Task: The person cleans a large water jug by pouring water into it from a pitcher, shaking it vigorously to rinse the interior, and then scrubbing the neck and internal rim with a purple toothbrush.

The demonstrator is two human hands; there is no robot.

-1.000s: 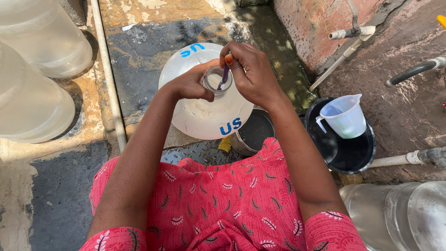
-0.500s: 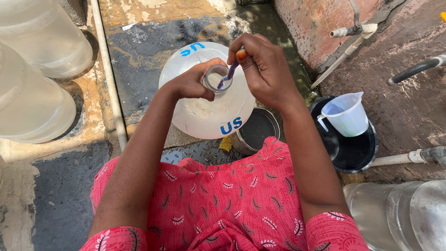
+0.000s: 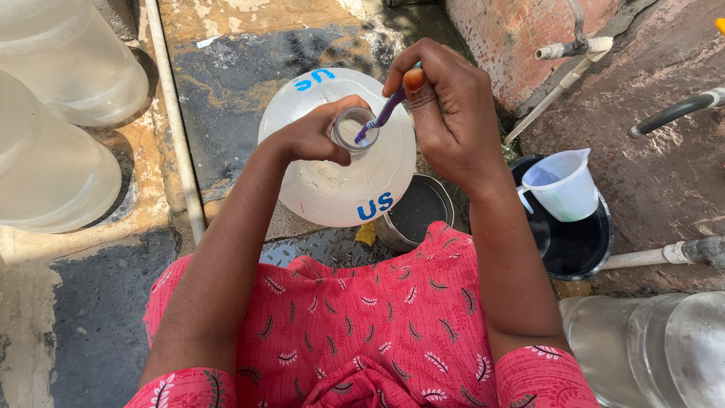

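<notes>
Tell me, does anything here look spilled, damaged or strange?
The ground is wet in dark patches around the big water jug. Otherwise nothing stands out: the left hand grips the jug's neck, and the right hand pokes a toothbrush into it.

Large clear water jug point(image 3: 332, 189), neck gripped by left hand point(image 3: 313, 136); purple toothbrush point(image 3: 381, 117) in right hand point(image 3: 445, 106), bristles inside neck. White measuring jug point(image 3: 565, 185) in black basin point(image 3: 585, 253) nearby.

i see the big jug point(image 3: 340, 181) ahead of my lap, a metal pot point(image 3: 415, 215) just right of it, the measuring cup point(image 3: 565, 185) in a basin point(image 3: 581, 253) further right
</notes>
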